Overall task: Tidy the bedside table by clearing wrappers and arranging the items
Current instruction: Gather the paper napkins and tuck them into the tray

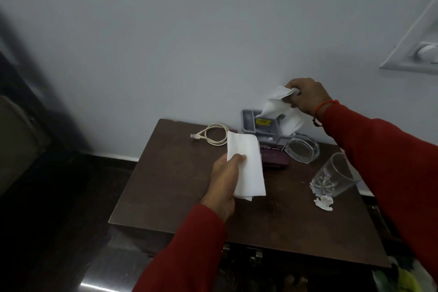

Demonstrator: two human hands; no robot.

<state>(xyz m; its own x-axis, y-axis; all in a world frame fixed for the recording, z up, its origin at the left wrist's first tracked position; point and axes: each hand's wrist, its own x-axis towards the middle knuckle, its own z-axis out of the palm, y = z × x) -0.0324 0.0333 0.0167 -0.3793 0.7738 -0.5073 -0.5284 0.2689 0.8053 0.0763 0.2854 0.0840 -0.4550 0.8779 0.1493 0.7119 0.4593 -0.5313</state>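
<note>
My left hand holds a folded white tissue above the middle of the dark brown bedside table. My right hand grips a crumpled white tissue that hangs over a grey plastic organiser tray at the table's back edge. A small crumpled white wrapper scrap lies on the table by the base of a tilted drinking glass on the right.
A coiled white USB cable lies at the back left of the table. A dark purple box sits in front of the tray, a glass ashtray beside it. A white switch plate is on the wall, upper right.
</note>
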